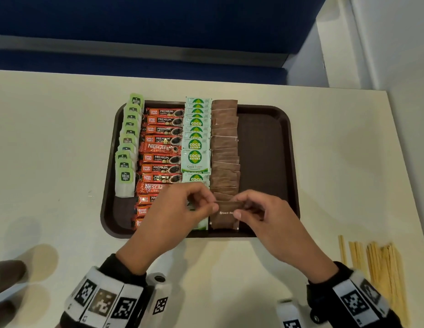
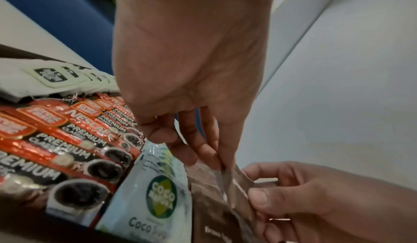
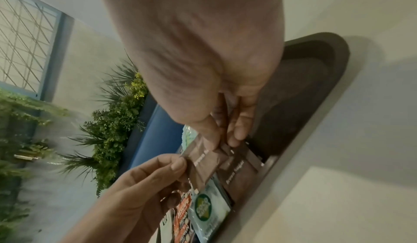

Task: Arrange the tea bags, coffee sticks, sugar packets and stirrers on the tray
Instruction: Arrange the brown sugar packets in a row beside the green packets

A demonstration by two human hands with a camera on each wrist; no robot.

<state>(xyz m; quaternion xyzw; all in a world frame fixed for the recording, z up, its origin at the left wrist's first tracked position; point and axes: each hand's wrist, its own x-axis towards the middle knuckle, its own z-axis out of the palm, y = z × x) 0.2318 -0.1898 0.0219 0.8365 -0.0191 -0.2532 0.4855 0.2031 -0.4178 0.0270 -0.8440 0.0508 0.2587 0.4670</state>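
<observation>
I pinch one brown sugar packet [image 1: 230, 205] by its ends, my left hand [image 1: 180, 209] fingers [image 2: 223, 157] on one side, my right hand [image 1: 260, 211] on the other, just above the brown row at the tray [image 1: 265, 162] front.

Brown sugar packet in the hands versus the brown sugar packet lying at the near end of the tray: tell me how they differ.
The held brown sugar packet is lifted off the tray, pinched at opposite ends by the left hand and right hand; the lying brown sugar packet rests flat and untouched. The held one partly covers the lying one, whose near edge shows fully. Both are the same brown wrapper printed "Brown Sugar".
</observation>
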